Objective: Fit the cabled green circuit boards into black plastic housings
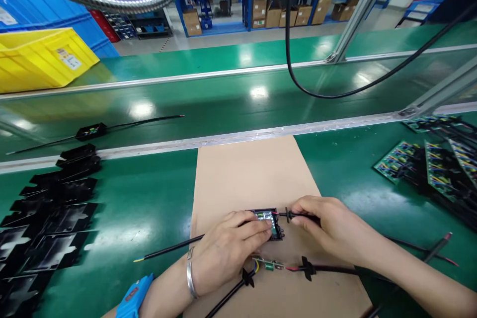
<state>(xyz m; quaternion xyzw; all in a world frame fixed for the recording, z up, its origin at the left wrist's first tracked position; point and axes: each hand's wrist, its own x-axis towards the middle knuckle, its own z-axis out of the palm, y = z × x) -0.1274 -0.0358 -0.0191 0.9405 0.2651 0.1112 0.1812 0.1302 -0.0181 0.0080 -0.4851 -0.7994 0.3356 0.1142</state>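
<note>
On a brown cardboard sheet [249, 174] lies a small black housing with a green circuit board [269, 223] in it. My left hand [227, 246] rests on it, fingers closed and pressing the board down. My right hand [328, 226] pinches the black cable with its strain relief [288, 215] at the housing's right end. A second cable runs out to the left [167, 250]. Just in front lies another small board with cables on both ends [278, 266].
Several black plastic covers [55, 208] lie in overlapping rows at left. Green circuit boards with black leads [432, 164] are piled at right. One wired unit [91, 131] sits on the green conveyor belt. A yellow bin [40, 57] stands far left; a black hose hangs overhead.
</note>
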